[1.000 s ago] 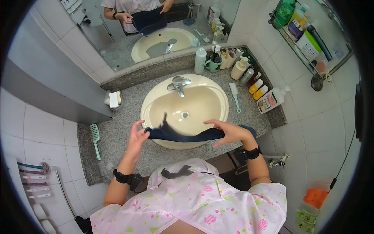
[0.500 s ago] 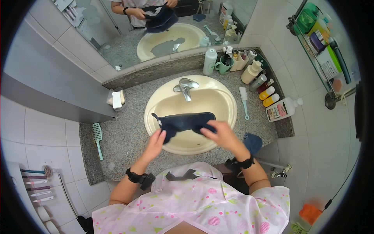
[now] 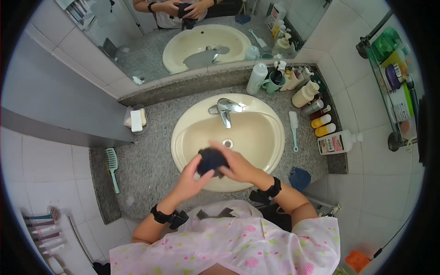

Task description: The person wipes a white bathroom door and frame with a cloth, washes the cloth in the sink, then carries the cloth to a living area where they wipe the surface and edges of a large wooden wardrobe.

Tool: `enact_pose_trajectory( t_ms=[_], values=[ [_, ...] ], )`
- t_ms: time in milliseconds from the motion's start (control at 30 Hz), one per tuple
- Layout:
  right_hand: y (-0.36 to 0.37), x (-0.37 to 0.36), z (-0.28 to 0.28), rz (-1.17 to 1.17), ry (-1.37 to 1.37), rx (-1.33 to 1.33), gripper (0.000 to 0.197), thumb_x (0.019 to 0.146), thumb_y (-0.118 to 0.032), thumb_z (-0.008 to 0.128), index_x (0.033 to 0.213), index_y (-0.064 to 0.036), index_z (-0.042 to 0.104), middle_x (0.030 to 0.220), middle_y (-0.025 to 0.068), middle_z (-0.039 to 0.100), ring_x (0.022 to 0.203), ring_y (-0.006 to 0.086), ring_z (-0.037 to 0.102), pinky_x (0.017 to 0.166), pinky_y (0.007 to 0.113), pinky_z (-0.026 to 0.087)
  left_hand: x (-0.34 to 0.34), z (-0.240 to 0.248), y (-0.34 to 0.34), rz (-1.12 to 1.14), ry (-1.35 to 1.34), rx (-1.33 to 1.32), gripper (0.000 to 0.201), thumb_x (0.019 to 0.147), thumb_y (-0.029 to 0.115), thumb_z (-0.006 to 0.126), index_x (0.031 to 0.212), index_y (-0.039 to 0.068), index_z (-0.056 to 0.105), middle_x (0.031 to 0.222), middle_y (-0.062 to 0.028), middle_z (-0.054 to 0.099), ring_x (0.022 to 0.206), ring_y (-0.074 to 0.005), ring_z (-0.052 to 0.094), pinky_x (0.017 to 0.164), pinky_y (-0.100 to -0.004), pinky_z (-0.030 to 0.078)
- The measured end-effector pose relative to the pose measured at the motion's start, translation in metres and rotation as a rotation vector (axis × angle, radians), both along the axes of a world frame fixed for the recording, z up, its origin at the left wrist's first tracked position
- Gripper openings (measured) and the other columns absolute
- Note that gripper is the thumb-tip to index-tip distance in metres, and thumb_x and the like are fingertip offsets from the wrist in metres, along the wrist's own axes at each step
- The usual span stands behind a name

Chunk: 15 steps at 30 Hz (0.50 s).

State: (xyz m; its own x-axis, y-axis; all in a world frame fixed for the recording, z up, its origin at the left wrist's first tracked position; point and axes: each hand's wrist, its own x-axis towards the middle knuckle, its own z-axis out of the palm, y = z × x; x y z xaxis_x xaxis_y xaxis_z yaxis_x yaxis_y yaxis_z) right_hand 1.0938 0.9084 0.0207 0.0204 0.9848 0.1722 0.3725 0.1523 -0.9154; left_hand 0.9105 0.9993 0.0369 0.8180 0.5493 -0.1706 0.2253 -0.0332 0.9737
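1. Table (image 3: 146, 176), one, grey speckled granite; the sink and toiletries are carried on it.
2. Wall mirror (image 3: 144, 52), one; the basin, hands and dark cloth are reflected in it.
3. Sink (image 3: 179, 126), oval, cream, set into the table; a round drain is seen in its floor.
4. Glass shelf (image 3: 384, 87), wall-mounted at the right; bottles are borne on it.
5. Hands, two: the left hand (image 3: 189, 176) and right hand (image 3: 237, 166) are curled around one bunched cloth, which is gripped from both sides.
6. White bottle (image 3: 337, 143), labelled, placed at the table's right end.
7. Hairbrush (image 3: 112, 168), pale green, laid near the table's left edge.
8. Cleaning brush (image 3: 294, 130), white head, turquoise handle, laid just right of the sink.
9. Faucet (image 3: 225, 107), chrome, single-lever, mounted at the sink's back.
10. Navy cloth (image 3: 212, 160), crumpled, held over the sink's front part; partly covered by fingers, slightly blurred.
11. Slate-blue cloth (image 3: 300, 178), placed at the table's front right edge.
12. Mug (image 3: 274, 85), green, stood behind the sink.
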Motion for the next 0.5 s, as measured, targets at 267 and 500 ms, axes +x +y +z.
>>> enact_pose_trajectory(
  t_ms=[267, 500],
  values=[
    [0.105, 0.067, -0.074, -0.646, -0.759, -0.014, 0.048, 0.077, -0.008, 0.061, 0.123, -0.0192, 0.053, 0.132, 0.0111, 0.049, 0.117, 0.0345, 0.048, 0.095, 0.054, 0.036, 0.007, -0.004, 0.035, 0.341, 0.054, 0.346, 0.014, 0.081, -0.003, 0.056, 0.095, 0.0, 0.061, 0.094, -0.0119, 0.064, 0.094, -0.0232, 0.062, 0.086, -0.0339, 0.046],
    [0.099, 0.062, -0.12, -0.613, -1.016, -0.12, 0.043, 0.076, -0.014, 0.062, 0.117, -0.0247, 0.061, 0.133, 0.0059, 0.049, 0.118, 0.0291, 0.045, 0.095, 0.053, 0.035, -0.009, -0.018, 0.034, 0.137, 0.119, 0.537, 0.01, 0.084, -0.002, 0.056, 0.092, 0.0, 0.062, 0.088, -0.0104, 0.066, 0.085, -0.0201, 0.065, 0.076, -0.0289, 0.049]
  ],
)
